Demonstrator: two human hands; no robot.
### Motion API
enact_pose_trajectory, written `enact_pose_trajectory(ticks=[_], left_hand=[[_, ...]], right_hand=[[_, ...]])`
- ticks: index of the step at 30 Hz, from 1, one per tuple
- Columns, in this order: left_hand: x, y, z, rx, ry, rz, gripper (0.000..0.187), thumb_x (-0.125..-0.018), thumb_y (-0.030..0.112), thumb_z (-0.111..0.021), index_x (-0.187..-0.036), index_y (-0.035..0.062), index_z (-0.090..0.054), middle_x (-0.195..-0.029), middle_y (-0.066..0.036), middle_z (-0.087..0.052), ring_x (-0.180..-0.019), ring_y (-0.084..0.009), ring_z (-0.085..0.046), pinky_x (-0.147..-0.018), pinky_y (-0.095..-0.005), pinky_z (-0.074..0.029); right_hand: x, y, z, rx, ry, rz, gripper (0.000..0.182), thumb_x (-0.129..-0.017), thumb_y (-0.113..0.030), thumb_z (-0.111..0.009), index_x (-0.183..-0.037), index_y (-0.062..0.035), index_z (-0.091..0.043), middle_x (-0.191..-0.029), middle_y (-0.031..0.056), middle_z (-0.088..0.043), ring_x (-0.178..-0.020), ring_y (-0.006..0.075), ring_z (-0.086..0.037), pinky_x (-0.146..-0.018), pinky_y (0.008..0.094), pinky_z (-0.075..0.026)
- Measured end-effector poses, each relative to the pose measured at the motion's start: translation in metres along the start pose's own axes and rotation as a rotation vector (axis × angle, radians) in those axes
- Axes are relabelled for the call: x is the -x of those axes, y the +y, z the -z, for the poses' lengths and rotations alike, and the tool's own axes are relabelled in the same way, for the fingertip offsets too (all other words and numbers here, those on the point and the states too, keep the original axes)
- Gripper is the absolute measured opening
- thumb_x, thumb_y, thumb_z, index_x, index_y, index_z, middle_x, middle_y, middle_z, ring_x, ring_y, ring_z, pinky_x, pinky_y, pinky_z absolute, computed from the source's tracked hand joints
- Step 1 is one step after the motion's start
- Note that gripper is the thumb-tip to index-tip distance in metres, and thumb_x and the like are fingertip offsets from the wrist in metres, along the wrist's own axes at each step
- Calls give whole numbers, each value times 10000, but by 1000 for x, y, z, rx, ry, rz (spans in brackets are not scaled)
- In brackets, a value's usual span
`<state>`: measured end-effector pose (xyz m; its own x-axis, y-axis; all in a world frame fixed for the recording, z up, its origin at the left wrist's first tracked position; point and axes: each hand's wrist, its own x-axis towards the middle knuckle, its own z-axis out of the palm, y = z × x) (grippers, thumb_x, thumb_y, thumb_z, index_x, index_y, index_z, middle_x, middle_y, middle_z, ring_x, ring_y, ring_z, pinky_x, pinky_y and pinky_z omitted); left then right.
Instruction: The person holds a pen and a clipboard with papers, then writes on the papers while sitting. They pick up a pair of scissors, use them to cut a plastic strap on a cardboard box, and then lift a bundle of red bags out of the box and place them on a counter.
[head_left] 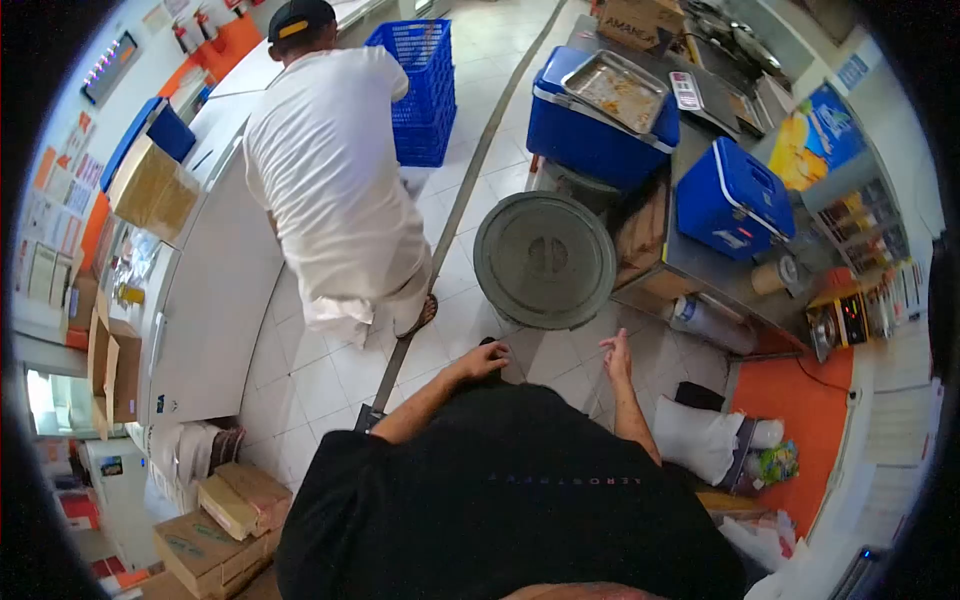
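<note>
My left hand (483,360) hangs in front of my black shirt, its fingers loosely bent with nothing visible in them. A dark shape, which I cannot make out, shows just beyond its fingertips. To the right, my right hand (617,353) is held out with fingers apart and holds nothing. Ahead of both hands stands a large round bin with a grey-green lid (545,258); neither hand appears to touch it.
A person in white (335,170) bends over at the left, beside stacked blue crates (418,95) and a white chest freezer (210,290). On the right counter are blue coolers (600,130) and a metal tray (616,90). Cardboard boxes (215,540) lie lower left.
</note>
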<state>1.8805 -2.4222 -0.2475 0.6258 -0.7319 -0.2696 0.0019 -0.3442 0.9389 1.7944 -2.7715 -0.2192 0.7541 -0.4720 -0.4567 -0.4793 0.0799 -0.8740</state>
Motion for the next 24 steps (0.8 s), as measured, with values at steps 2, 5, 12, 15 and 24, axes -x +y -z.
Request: enact_pose_trajectory(ticks=[2,5,12,15,24], left_hand=[[-29,1,18,-28,-58,56,455,-876,345,-612,-1175,14,-521,-1064,-180,-619,-996,-281,-587,-848,-369,-459],[-68,4,42,-163,-103,47,493,-858,374,-625,-1193,26,-527,-1080,-187,-621,-1001,-305,-600,-863,-380,-466],[-121,-6,77,-185,107,147,482,-823,364,-643,-1189,59,-567,-1075,-180,-627,-1005,-316,-603,-862,-384,-469],[-123,15,94,-76,169,279,503,-812,382,-644,-1192,62,-564,-1074,-175,-629,-1004,-311,-599,-860,-376,-464],[-92,-31,198,-17,307,282,478,-858,371,-627,-1196,43,-540,-1077,-173,-622,-999,-274,-601,-866,-372,-464]], right_hand=[[-22,31,-3,-56,156,-88,752,-856,-733,-316,-743,-62,-635,-452,-20,-341,-403,123,-344,-402,296,-296],[-21,96,15,218,120,-310,648,-928,-586,-350,-781,-14,-617,-601,62,-503,-651,179,-518,-529,320,-409],[-18,120,68,463,-191,-498,516,-915,-481,-423,-769,-17,-597,-660,86,-547,-644,186,-526,-516,333,-413],[-47,116,82,477,-215,-570,471,-904,-447,-450,-769,-19,-592,-673,87,-555,-623,184,-524,-507,337,-411],[-224,9,-31,206,-3,-242,411,-895,-460,-527,-815,-64,-600,-541,33,-501,-395,139,-443,-355,297,-342]])
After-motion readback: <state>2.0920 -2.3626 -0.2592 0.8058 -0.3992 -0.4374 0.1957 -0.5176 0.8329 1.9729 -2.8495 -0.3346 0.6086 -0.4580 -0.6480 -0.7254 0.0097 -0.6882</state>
